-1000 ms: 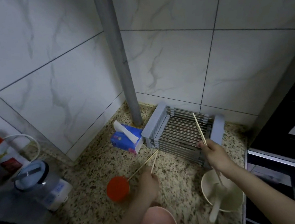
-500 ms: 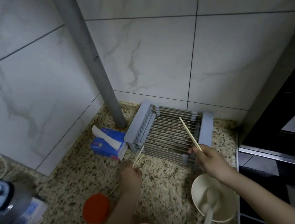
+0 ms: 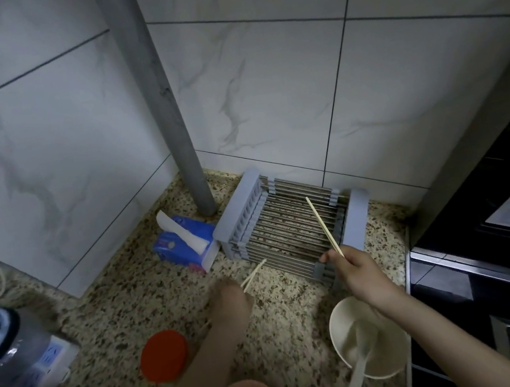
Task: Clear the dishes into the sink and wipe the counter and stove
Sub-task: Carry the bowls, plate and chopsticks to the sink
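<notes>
Left hand (image 3: 230,298) grips seemingly 2 chopsticks (image 3: 253,274); right hand (image 3: 354,269) pinches 1 chopstick (image 3: 324,226). Bunch together, tips level, before sink.

Your open room is the bare speckled counter (image 3: 149,293) between the red lid (image 3: 164,356) and the tissue box (image 3: 186,247). The back corner is blocked by the grey pipe (image 3: 173,132) and the roll-up drying rack (image 3: 285,231). The cream bowl (image 3: 370,337) with its spoon (image 3: 358,365) crowds the right edge; the grey appliance (image 3: 17,354) hems the left.
</notes>
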